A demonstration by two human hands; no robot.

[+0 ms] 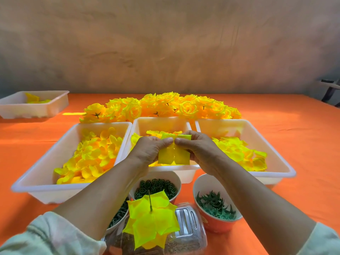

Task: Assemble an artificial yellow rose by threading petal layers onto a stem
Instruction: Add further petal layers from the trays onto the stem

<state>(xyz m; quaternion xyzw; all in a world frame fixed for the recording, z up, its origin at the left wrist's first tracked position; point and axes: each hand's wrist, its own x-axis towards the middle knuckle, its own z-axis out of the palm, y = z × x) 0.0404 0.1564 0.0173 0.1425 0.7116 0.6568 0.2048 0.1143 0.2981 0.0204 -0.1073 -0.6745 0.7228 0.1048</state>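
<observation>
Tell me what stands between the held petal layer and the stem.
Nothing visible blocks it. The left hand and right hand pinch the petal layer over the middle tray; the stem points up bare, nearer the person. A cup of green rings sits between, lower down.

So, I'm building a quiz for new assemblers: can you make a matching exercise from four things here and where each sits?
1 finished roses
2 loose petal layer
3 stem with petals
4 green calyxes

A in the orange cup
B pinched by left hand and right hand
C heaped behind the white trays
D at the clear jar

Pairs: 1-C, 2-B, 3-D, 4-A
</observation>
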